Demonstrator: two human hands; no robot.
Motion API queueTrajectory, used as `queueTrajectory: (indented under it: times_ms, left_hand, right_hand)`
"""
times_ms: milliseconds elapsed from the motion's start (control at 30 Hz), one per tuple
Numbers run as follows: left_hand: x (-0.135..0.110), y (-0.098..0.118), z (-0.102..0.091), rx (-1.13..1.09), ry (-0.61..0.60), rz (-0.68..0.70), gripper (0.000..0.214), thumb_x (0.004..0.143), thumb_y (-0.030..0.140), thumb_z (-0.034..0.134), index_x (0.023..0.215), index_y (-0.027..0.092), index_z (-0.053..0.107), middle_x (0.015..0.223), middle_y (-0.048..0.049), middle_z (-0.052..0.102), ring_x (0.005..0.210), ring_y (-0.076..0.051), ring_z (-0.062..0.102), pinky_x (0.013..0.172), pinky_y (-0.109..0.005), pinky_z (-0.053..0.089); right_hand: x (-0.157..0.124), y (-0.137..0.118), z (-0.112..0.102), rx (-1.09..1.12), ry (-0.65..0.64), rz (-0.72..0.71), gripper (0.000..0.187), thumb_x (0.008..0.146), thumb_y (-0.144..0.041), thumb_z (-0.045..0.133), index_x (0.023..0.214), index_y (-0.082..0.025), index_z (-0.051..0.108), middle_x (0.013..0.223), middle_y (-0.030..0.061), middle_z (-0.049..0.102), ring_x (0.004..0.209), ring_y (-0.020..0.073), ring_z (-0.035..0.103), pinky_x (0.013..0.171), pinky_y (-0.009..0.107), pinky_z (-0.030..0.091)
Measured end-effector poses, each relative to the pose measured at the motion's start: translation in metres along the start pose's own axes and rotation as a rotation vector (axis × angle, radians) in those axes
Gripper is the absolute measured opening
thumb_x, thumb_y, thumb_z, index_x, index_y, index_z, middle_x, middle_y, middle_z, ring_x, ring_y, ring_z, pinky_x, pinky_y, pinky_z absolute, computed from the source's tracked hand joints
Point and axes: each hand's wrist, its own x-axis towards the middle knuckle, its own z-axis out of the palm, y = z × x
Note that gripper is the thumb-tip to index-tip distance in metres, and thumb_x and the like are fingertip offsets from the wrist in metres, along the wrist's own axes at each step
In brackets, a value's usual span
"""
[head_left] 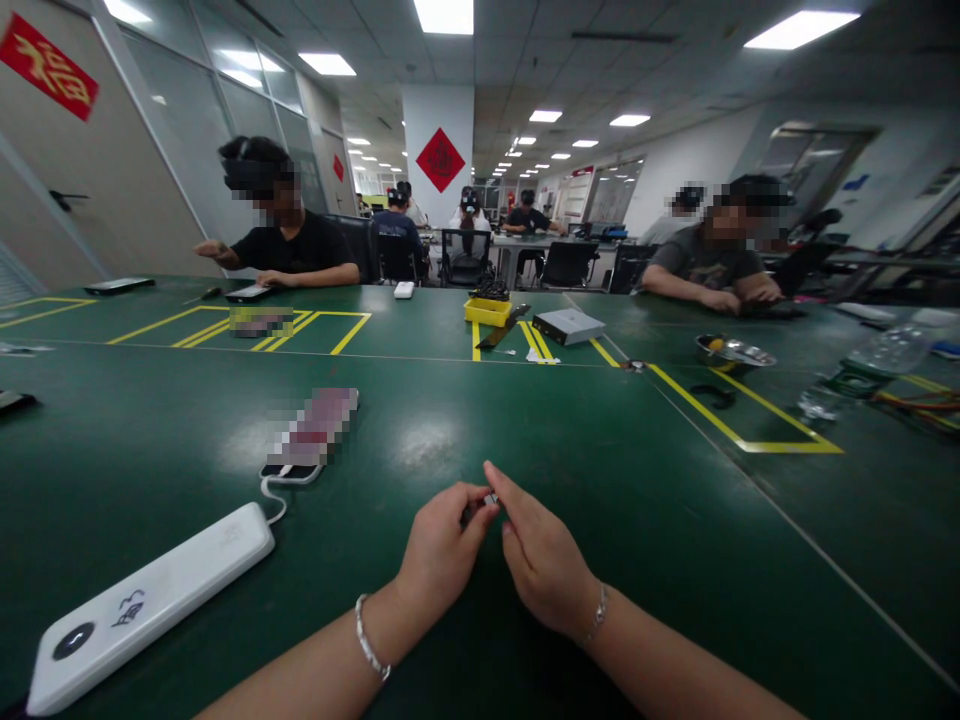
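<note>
My left hand point(439, 550) and my right hand point(544, 555) meet just above the green table point(637, 520), near its front edge. Both pinch a tiny silvery part point(491, 497) between fingertips; it is too small to name. The left fingers curl around something dark that I cannot make out. Each wrist wears a thin bracelet.
A white power bank point(150, 600) lies at my left, cabled to a phone point(307, 435). Farther off sit a yellow bin point(487, 310), a grey box point(568, 325), a metal bowl point(733, 352) and a plastic bottle point(862, 365). Other people work at the far side.
</note>
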Motion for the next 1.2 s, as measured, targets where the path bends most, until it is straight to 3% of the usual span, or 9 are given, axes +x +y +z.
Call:
queueTrajectory:
  times_ms: [167, 333, 433, 500, 667, 767, 833, 1000, 1200]
  left_hand:
    - [0.002, -0.002, 0.002, -0.118, -0.012, -0.057, 0.011, 0.076, 0.027, 0.050, 0.079, 0.020, 0.058, 0.070, 0.0023, 0.060, 0.063, -0.012, 0.053, 0.060, -0.024, 0.040]
    - [0.011, -0.017, 0.008, -0.559, -0.199, -0.173, 0.013, 0.074, 0.029, 0.053, 0.075, 0.016, 0.052, 0.068, 0.0012, 0.060, 0.065, -0.013, 0.056, 0.061, -0.024, 0.042]
    - [0.014, -0.022, 0.008, -0.688, -0.317, -0.163, 0.018, 0.072, 0.030, 0.056, 0.081, 0.016, 0.049, 0.076, -0.0020, 0.063, 0.073, -0.015, 0.058, 0.067, -0.026, 0.042]
    - [0.013, -0.022, 0.006, -0.656, -0.338, -0.142, 0.023, 0.076, 0.031, 0.052, 0.092, 0.016, 0.047, 0.087, -0.0049, 0.063, 0.083, -0.016, 0.058, 0.073, -0.028, 0.042]
    - [0.013, -0.022, -0.001, -0.291, -0.257, -0.053, 0.022, 0.079, 0.033, 0.046, 0.097, 0.020, 0.048, 0.093, -0.0040, 0.062, 0.085, -0.016, 0.057, 0.076, -0.030, 0.042]
    - [0.015, -0.025, -0.002, -0.139, -0.199, -0.041, 0.019, 0.080, 0.032, 0.044, 0.094, 0.021, 0.051, 0.092, -0.0031, 0.062, 0.087, -0.016, 0.056, 0.078, -0.031, 0.041]
    - [0.017, -0.026, -0.002, -0.094, -0.181, -0.040, 0.018, 0.080, 0.030, 0.044, 0.092, 0.021, 0.052, 0.091, -0.0030, 0.062, 0.087, -0.016, 0.056, 0.079, -0.031, 0.041]
    - [0.016, -0.024, -0.003, -0.044, -0.168, -0.015, 0.016, 0.079, 0.027, 0.044, 0.089, 0.021, 0.054, 0.089, -0.0022, 0.062, 0.086, -0.016, 0.056, 0.078, -0.030, 0.042]
    - [0.016, -0.024, -0.003, 0.039, -0.153, 0.008, 0.016, 0.079, 0.025, 0.044, 0.088, 0.021, 0.056, 0.089, -0.0014, 0.060, 0.087, -0.016, 0.054, 0.079, -0.031, 0.042]
  right_hand:
    - [0.000, 0.001, 0.003, -0.079, 0.004, -0.025, 0.058, 0.079, -0.011, 0.032, 0.134, -0.016, 0.018, 0.133, 0.0078, 0.032, 0.120, 0.0178, 0.032, 0.100, 0.037, 0.032]
    - [0.004, 0.008, 0.002, -0.100, 0.056, -0.085, 0.039, 0.082, -0.015, 0.036, 0.120, -0.018, 0.043, 0.114, 0.0058, 0.053, 0.106, 0.0131, 0.048, 0.090, 0.030, 0.042]
    - [0.011, 0.019, -0.012, -0.138, 0.077, -0.153, 0.029, 0.082, -0.016, 0.038, 0.107, -0.020, 0.053, 0.103, 0.0029, 0.059, 0.098, 0.0111, 0.053, 0.087, 0.026, 0.044]
    - [0.014, 0.036, -0.034, -0.245, 0.162, -0.093, 0.027, 0.082, -0.020, 0.040, 0.103, -0.020, 0.056, 0.100, 0.0026, 0.060, 0.096, 0.0119, 0.054, 0.087, 0.027, 0.044]
    - [-0.022, 0.114, -0.138, -0.732, 0.486, 0.409, 0.033, 0.079, -0.032, 0.040, 0.101, -0.017, 0.061, 0.100, 0.0090, 0.061, 0.092, 0.0219, 0.055, 0.079, 0.038, 0.044]
    - [-0.075, 0.159, -0.203, -0.899, 0.445, 0.864, 0.038, 0.076, -0.037, 0.040, 0.099, -0.017, 0.063, 0.096, 0.0174, 0.060, 0.081, 0.0290, 0.057, 0.060, 0.040, 0.043]
    - [-0.109, 0.180, -0.232, -0.911, 0.400, 1.124, 0.038, 0.072, -0.037, 0.042, 0.098, -0.019, 0.064, 0.094, 0.0198, 0.058, 0.077, 0.0299, 0.057, 0.054, 0.040, 0.040]
    - [-0.153, 0.207, -0.254, -0.799, 0.408, 1.496, 0.038, 0.065, -0.034, 0.044, 0.096, -0.024, 0.063, 0.098, 0.0193, 0.054, 0.087, 0.0333, 0.053, 0.049, 0.039, 0.038]
    - [-0.153, 0.208, -0.248, -0.719, 0.485, 1.533, 0.042, 0.062, -0.038, 0.045, 0.099, -0.023, 0.060, 0.107, 0.0176, 0.049, 0.097, 0.0393, 0.046, 0.055, 0.046, 0.040]
